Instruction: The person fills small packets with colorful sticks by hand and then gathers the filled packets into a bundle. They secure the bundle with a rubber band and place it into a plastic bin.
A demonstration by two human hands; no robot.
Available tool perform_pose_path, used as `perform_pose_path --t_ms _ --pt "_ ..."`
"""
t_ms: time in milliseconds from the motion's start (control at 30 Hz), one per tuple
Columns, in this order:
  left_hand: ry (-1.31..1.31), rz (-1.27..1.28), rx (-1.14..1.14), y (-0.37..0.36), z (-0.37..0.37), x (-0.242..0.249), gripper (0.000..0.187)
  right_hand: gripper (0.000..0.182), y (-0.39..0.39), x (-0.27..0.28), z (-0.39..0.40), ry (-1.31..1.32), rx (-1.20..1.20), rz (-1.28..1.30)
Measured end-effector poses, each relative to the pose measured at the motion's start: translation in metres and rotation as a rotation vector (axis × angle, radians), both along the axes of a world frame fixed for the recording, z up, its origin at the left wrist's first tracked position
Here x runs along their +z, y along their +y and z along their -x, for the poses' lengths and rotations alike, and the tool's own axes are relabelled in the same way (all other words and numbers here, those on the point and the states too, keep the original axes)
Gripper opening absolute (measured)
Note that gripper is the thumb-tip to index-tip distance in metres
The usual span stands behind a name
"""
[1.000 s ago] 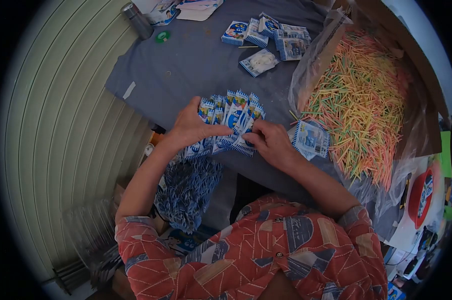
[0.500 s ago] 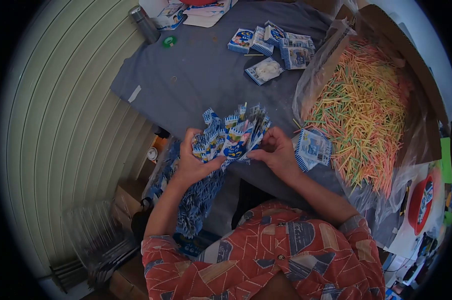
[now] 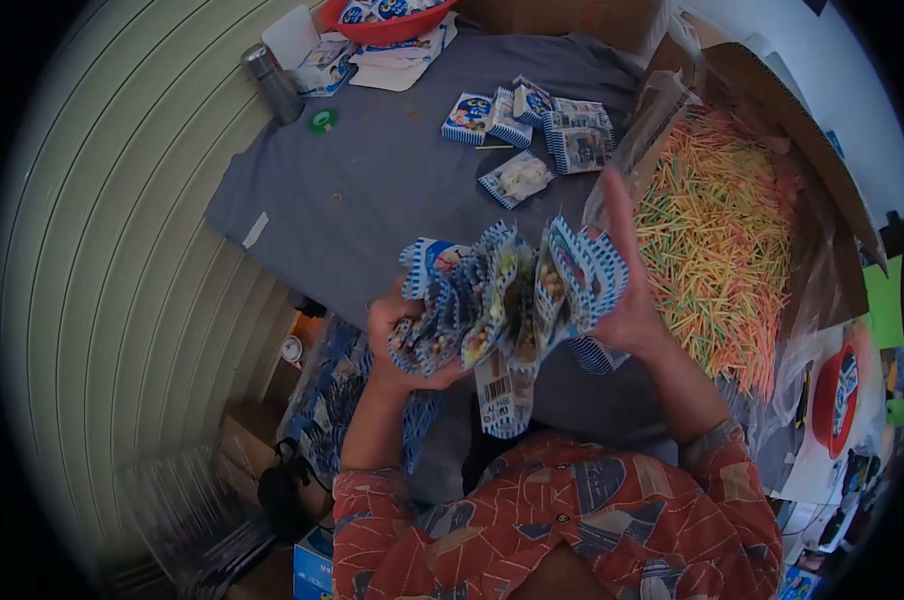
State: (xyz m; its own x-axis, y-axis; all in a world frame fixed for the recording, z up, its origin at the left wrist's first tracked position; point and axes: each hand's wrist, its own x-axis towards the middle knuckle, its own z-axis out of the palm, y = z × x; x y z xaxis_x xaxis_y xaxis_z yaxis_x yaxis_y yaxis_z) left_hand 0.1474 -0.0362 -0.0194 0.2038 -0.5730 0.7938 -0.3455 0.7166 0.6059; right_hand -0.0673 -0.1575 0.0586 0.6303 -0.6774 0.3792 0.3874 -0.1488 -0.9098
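Note:
A thick, fanned bundle of small blue-and-white striped packets (image 3: 497,290) spans the space between my hands, over the front of the table. My left hand (image 3: 390,335) is closed around the bundle's left side. On the right, my right hand (image 3: 632,305) is held flat, a finger stretched upward, its palm against the outermost packets. One packet with a barcode (image 3: 502,395) hangs lower than the others. Pale and coloured bits show between the packets' edges. Part of another striped packet (image 3: 597,355) shows below my right hand.
At right, a lined carton holds many thin coloured sticks (image 3: 717,250). Several packets (image 3: 572,130) and an open packet with white contents (image 3: 518,178) lie at the back. A flask (image 3: 272,85), green tape roll (image 3: 322,121) and red bowl (image 3: 392,30) stand at back left. More packets (image 3: 337,400) lie below left.
The bundle has been raised toward me and fanned wider, its edges now facing up. My right hand has gone from pinching at the packets to stretched flat against their side. The view has shifted slightly.

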Motion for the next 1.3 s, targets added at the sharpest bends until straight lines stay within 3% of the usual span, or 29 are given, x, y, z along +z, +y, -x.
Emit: perform_pose_path --t_ms 67,133,200,333,400,433,467,533,667,800,967,1100,1200,1267,1300 --pt "0.134 -0.075 -0.078 -0.012 0.000 -0.025 0.071 0.111 -0.029 -0.015 0.005 0.432 0.160 0.192" --pt "-0.030 -0.316 0.138 -0.019 0.015 -0.034 0.067 0.105 -0.035 -0.044 0.004 0.451 0.176 0.025" --pt "-0.025 -0.221 0.092 -0.022 0.017 -0.033 0.066 0.089 -0.035 -0.045 0.000 0.529 0.160 -0.255" --pt "0.042 -0.302 0.111 -0.021 0.020 -0.030 0.065 0.084 -0.029 -0.057 -0.013 0.397 0.101 -0.187" --pt "0.091 -0.282 0.122 -0.025 0.021 -0.031 0.065 0.096 -0.034 -0.056 -0.015 0.610 0.155 -0.102" --pt "0.102 -0.299 0.126 -0.026 0.019 -0.030 0.065 0.113 -0.037 -0.053 -0.016 0.711 0.197 -0.153" --pt "0.089 -0.329 0.068 -0.026 0.017 -0.027 0.065 0.113 -0.039 -0.053 -0.019 0.721 0.206 -0.170" --pt "0.091 -0.375 0.005 -0.031 0.014 -0.017 0.065 0.100 -0.041 -0.057 -0.024 0.361 0.072 -0.023" --pt "-0.116 -0.369 0.102 -0.057 -0.004 -0.011 0.069 0.117 -0.059 -0.051 -0.021 0.528 0.142 -0.153" --pt "-0.170 -0.366 -0.067 -0.068 -0.025 -0.002 0.070 0.117 -0.064 -0.051 -0.023 0.491 0.142 -0.267" --pt "-0.103 -0.429 -0.214 -0.079 -0.032 0.000 0.065 0.118 -0.075 -0.061 -0.028 0.387 0.152 0.026" --pt "-0.197 -0.224 -0.113 -0.088 -0.030 0.009 0.059 0.121 -0.074 -0.052 -0.036 0.315 0.224 -0.059" --pt "-0.301 -0.022 -0.093 -0.092 -0.035 0.036 0.060 0.122 -0.074 -0.048 -0.034 0.243 0.083 -0.091" --pt "-0.346 0.062 -0.115 -0.091 -0.040 0.031 0.062 0.123 -0.076 -0.051 -0.032 0.304 0.056 0.173" --pt "-0.313 -0.063 -0.132 -0.090 -0.048 0.015 0.065 0.123 -0.077 -0.051 -0.032 0.330 0.043 0.313"
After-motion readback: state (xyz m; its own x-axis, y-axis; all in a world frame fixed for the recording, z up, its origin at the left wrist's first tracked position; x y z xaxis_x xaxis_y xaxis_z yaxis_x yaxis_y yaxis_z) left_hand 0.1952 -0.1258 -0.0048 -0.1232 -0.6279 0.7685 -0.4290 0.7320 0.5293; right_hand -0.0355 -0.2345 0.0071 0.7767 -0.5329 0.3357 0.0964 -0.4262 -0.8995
